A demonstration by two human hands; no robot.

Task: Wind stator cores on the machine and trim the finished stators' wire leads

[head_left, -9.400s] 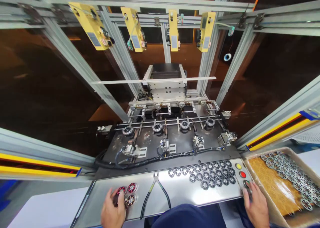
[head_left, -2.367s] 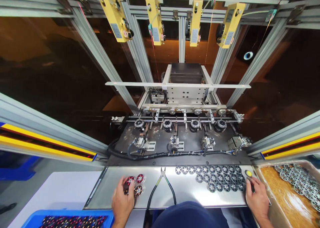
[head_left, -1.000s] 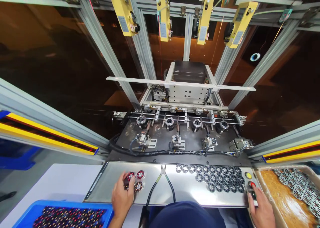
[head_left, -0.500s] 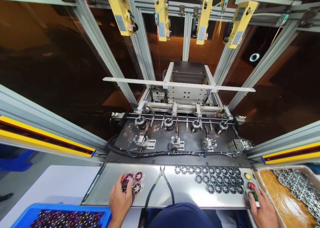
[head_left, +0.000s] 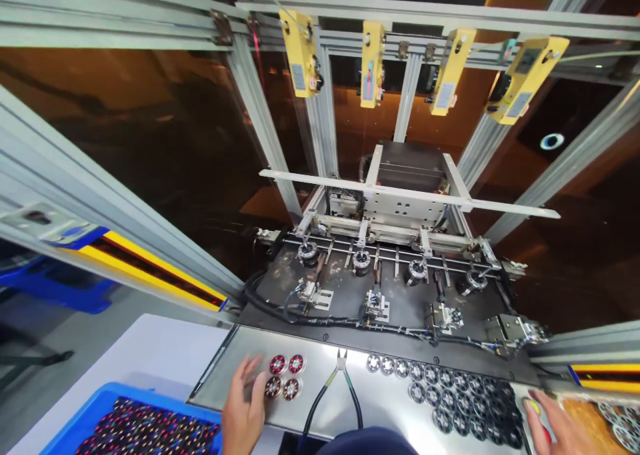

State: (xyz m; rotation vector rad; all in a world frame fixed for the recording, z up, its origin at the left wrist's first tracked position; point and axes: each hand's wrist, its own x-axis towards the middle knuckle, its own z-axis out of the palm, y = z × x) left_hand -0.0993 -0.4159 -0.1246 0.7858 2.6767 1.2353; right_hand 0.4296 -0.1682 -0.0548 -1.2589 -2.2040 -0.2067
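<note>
My left hand (head_left: 244, 410) lies on the steel shelf (head_left: 320, 402) with its fingers spread, open; the fingertips touch the lower left of several red-and-copper wound stators (head_left: 284, 376) grouped there. My right hand (head_left: 556, 427) rests at the shelf's right end with fingers stretched flat over the control buttons, a yellow button (head_left: 532, 406) showing at its fingertips; it holds nothing. Behind the shelf, the winding machine carries stators on its stations (head_left: 361, 260), set in a row under a rail.
Black-handled cutters (head_left: 341, 390) lie mid-shelf. Several bare stators (head_left: 450, 402) are laid out in rows to the right. A blue bin (head_left: 131, 430) of wound stators sits at lower left. Yellow wire tensioners (head_left: 371, 63) hang above. Aluminium frame posts flank the opening.
My left hand's fingers have come off the wound stators and now spread just left of them. My right hand slid from the green button up over the red and yellow ones. The view swung left.
</note>
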